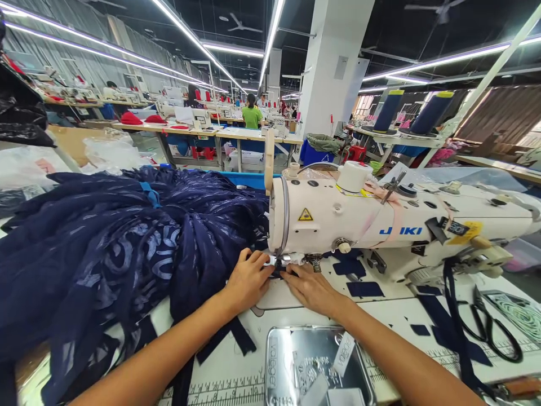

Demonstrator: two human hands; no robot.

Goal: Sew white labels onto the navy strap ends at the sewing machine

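Note:
A white sewing machine (321,217) stands in front of me. My left hand (251,279) is just left of its presser foot (279,264), with curled fingertips on a small piece of navy fabric (276,273). From the other side my right hand (313,287) pinches the same piece close to the foot. The fingers hide most of that piece, and the needle cannot be made out. A large heap of navy sheer garments (139,242) lies at the left, its folds reaching my left hand.
A metal tin (316,366) with white labels sits between my forearms. Black scissors (486,327) and navy fabric scraps (366,289) lie at the right. Thread cones (386,113) stand behind the machine. A person in green (252,115) sits farther back.

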